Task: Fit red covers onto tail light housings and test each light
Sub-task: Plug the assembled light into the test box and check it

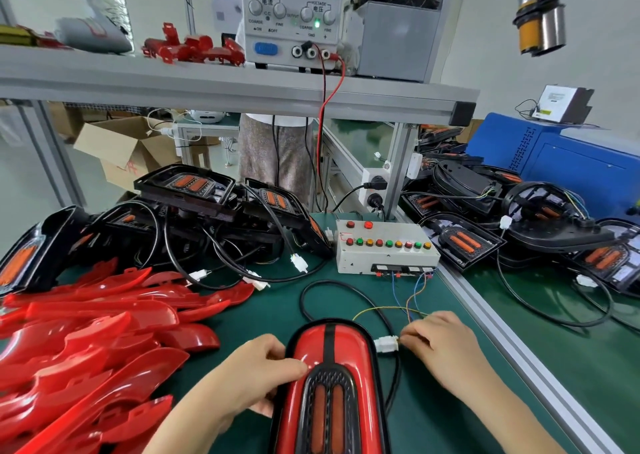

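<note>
The covered tail light (pixel 329 384) lay nearest, lengthwise on the green mat (pixel 270 301), its red cover seated over the black housing. The left hand (pixel 256 374) gripped its left edge, fingers curled round the rim and thumb on the red surface. Just right of the light, the right hand (pixel 440 343) pinched the white connector (pixel 386 344) at its wire end (thin coloured wires ran from there towards the test box). A heap of loose red covers (pixel 86 343) filled the mat to the left. Further back stood the test box (pixel 384 249) with its row of coloured buttons, and beside it a tangle of bare black housings (pixel 194 211). Above, a shelf (pixel 207 83) carried the power supply (pixel 294 14), its green lamp lit.
</note>
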